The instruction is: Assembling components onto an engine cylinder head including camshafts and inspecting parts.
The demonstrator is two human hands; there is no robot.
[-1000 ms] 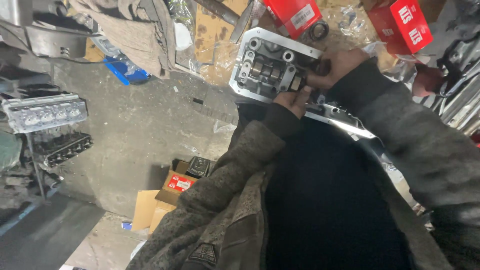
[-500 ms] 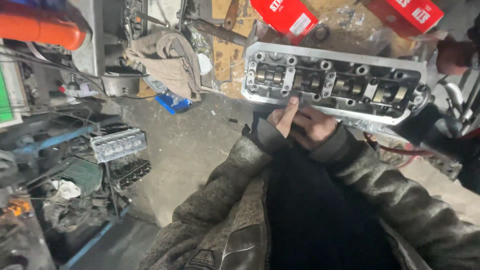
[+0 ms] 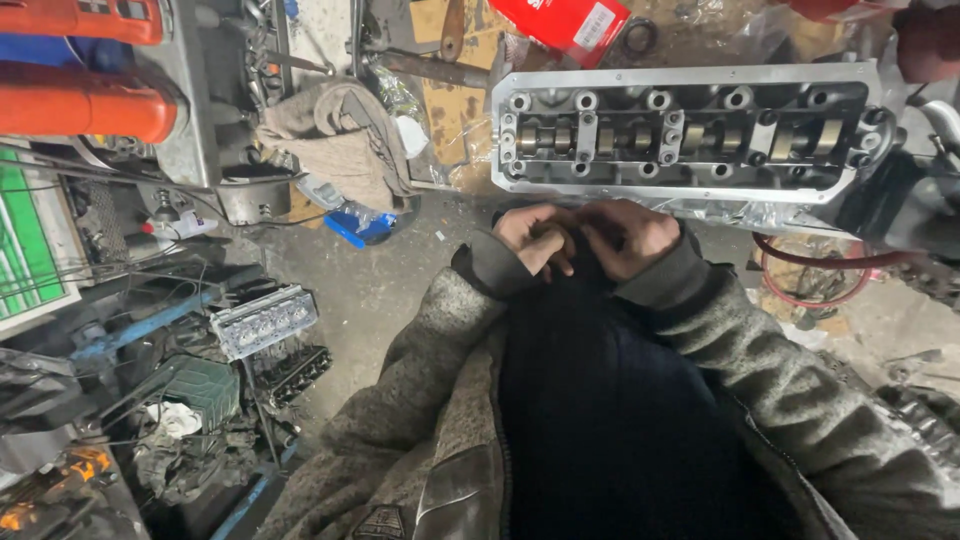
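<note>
Dim shop light, slight edge blur

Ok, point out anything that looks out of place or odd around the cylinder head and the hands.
Nothing looks broken. The cylinder head lies level, camshaft exposed. Both the left hand and right hand are off it, fingers together against the dark top. A second cylinder head sits tilted among clutter on the floor, and a rag lies crumpled.

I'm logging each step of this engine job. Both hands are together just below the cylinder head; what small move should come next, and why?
Probably the left hand and right hand should part and reach up to the cylinder head. They are pressed together at the dark sweater, off the head, whose camshaft lies exposed. Whether the fingers hold a small part cannot be told.
</note>
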